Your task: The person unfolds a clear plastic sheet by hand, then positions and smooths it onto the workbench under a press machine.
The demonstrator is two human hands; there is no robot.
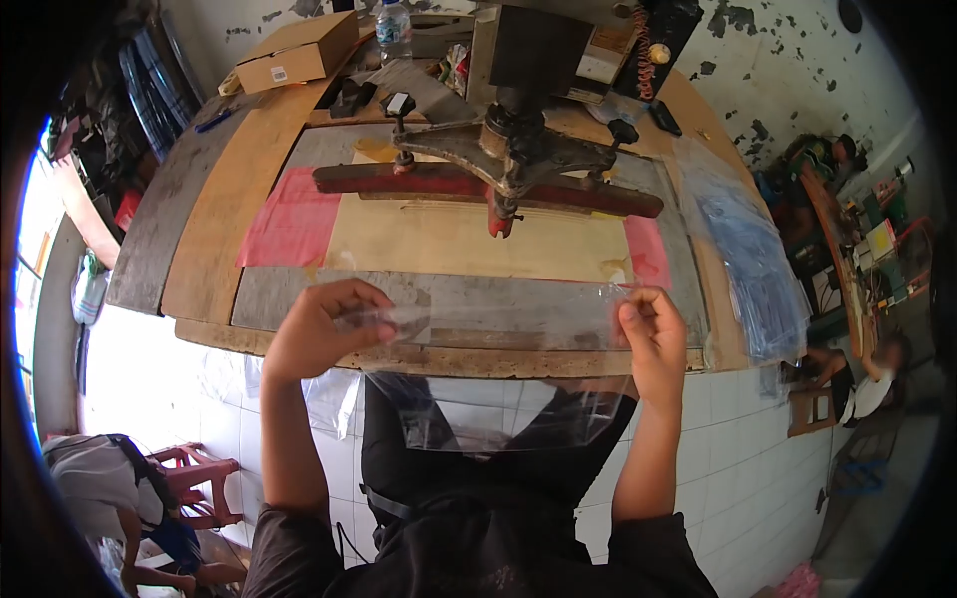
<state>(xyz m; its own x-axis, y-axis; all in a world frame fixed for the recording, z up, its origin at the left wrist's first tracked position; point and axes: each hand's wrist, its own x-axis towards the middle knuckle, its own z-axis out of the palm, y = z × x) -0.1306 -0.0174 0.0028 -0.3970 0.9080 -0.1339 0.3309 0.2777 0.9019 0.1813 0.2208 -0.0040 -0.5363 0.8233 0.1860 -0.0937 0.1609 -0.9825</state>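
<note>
A clear plastic sheet (508, 399) is stretched between my two hands at the front edge of the workbench, its lower part hanging over my lap. My left hand (334, 324) pinches its left corner between thumb and fingers. At the opposite corner, my right hand (653, 329) is closed on the same sheet. Just beyond my hands lies a cream-coloured board (478, 239) with pink pieces (291, 217) at its ends. Above that board stands a press head with a long red metal bar (439, 184).
On the bench's right side lies a stack of clear bluish plastic sheets (748, 264). A cardboard box (297, 52) and a water bottle (393, 32) stand at the back. A person (100, 488) is at the lower left by a red stool (199, 483). Other people are at the right.
</note>
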